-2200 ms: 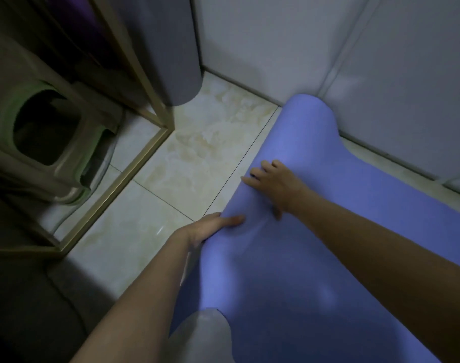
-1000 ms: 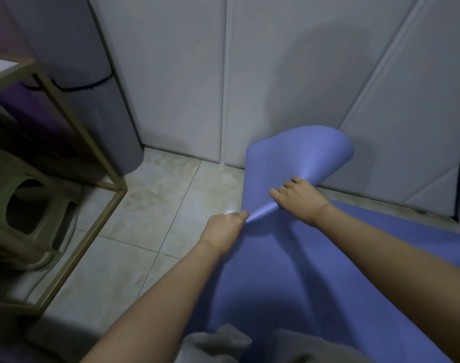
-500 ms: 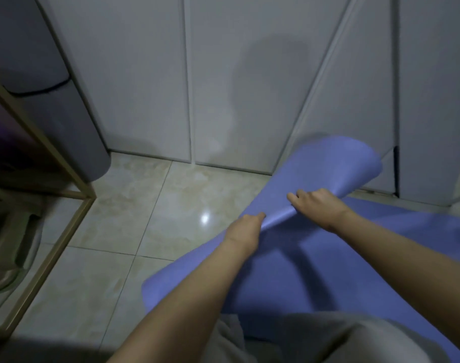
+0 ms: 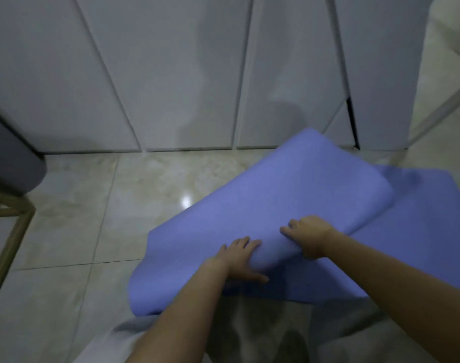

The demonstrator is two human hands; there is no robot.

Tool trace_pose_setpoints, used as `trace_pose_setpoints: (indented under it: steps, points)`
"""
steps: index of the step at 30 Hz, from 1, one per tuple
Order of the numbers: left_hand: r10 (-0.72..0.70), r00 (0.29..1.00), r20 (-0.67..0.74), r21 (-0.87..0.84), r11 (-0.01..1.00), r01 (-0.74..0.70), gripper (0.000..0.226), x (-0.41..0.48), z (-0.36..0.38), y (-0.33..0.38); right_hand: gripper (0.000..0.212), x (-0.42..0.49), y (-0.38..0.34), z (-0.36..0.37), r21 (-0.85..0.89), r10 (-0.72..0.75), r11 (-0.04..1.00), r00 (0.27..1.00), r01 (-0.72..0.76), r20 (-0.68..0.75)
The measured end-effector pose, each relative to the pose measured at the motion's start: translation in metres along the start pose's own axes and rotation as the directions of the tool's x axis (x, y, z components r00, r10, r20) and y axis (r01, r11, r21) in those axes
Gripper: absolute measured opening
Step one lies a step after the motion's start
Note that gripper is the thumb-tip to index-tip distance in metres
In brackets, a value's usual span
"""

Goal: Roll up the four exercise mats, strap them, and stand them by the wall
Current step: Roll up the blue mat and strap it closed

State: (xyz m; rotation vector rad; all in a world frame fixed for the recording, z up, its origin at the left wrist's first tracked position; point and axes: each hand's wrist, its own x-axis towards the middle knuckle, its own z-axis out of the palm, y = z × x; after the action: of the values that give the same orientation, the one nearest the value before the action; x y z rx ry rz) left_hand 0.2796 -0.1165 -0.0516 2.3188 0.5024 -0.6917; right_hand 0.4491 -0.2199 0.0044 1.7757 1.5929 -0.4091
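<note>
**First turn of the periwinkle mat under way**

Crouches or kneels, by the look of the pale grey trousers point(image 4: 341, 336) at the bottom edge of the view. Just beyond the knees, grips the turned-back end of the periwinkle-blue foam exercise mat point(image 4: 289, 189) with both hands. Lays the fingers of the left hand point(image 4: 239, 260) over the top of the fold, thumb tucked beneath it. Curls the right hand point(image 4: 308, 238) round the same fold just beside, thumb pointing down. Has the rest of the mat spread flat on the glossy beige tiled floor point(image 4: 92, 205), running off to the right under the flap.

Reads as the very start of the rolling step for this mat: one loose flap doubled over, no tight core formed, no strap in sight. Calls next for tucking the folded edge in snugly and pushing forward with even pressure from both hands. Risks a slack, cone-shaped roll otherwise, since the flap sits askew to the sheet below.

Farther off at left, shows a corner of a brass-coloured metal frame point(image 4: 15, 242) and behind it a dark grey rounded shape point(image 4: 11, 158), too cropped to identify. Ends at the white panelled wall point(image 4: 171, 74), with the mat's far fold lying near its foot.
</note>
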Motion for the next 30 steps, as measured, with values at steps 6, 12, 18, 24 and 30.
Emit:
trace_pose_setpoints:
  steps: [6,12,18,24,30]
  points:
    - [-0.205,0.977,-0.059,-0.111,0.974,0.198,0.058,0.058,-0.005,-0.011,0.056,0.009,0.004,0.057,0.129,0.041,0.99,0.991,-0.059,0.13]
    - [-0.327,0.929,-0.172,0.087,0.935,0.345,0.079,0.105,0.0,-0.042,0.077,0.043,0.01,0.114,0.125,0.143,0.982,0.99,-0.141,-0.007]
    - [-0.286,0.958,-0.002,0.136,0.949,0.284,0.089,0.137,0.037,-0.043,0.054,0.079,0.015,0.135,0.141,0.089,0.983,0.979,-0.115,0.181]
    - [-0.211,0.969,-0.127,0.303,0.922,0.24,0.079,0.15,0.063,-0.039,0.03,0.158,0.044,0.081,0.012,0.049,0.999,0.923,-0.049,-0.381]
    - [-0.056,0.974,-0.22,0.244,0.963,0.11,0.037,0.161,0.037,-0.05,0.073,0.206,0.058,0.039,0.205,0.179,0.972,0.923,-0.112,-0.342]
